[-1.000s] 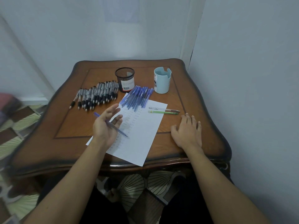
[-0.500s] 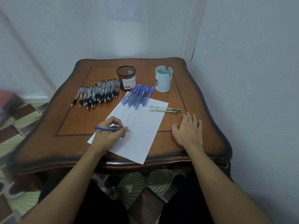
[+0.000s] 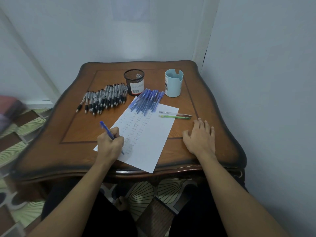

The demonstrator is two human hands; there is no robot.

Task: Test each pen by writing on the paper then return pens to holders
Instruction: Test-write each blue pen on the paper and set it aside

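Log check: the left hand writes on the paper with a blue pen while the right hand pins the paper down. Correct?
No. The head view shows the right hand flat on the table beside the paper, not touching it. The left hand does write with the blue pen.

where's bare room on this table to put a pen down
The table is bare left of the paper, between the black pens and the near edge, and in the far left corner beside the mesh cup. Crowded: the blue pens by that cup, the two pens ahead of the right hand.
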